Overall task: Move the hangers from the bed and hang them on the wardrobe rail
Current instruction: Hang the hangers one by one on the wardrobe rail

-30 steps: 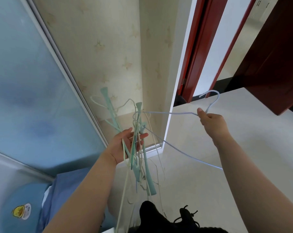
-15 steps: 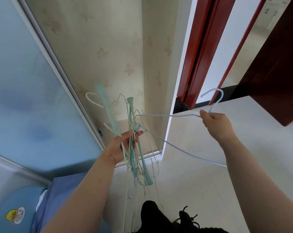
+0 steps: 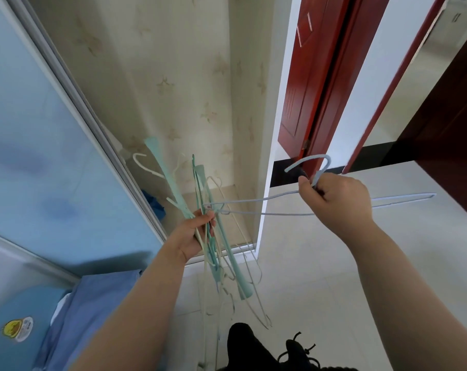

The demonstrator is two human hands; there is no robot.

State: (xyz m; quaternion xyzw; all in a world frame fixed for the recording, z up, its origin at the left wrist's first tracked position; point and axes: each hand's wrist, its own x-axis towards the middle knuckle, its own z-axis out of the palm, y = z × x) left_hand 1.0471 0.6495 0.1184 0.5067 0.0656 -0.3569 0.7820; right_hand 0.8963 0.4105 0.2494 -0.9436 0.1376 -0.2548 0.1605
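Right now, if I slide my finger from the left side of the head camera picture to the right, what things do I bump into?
Duck sticker → blue sliding door → left hand gripping the bunch of hangers → right hand holding the light blue wire hanger → dark red door.

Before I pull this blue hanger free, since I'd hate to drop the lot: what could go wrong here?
The blue hanger in your right hand looks caught among the bundle of hangers your left hand grips; tugging may drag others out. The bundle dangles loosely over the floor, so some could slip and fall.
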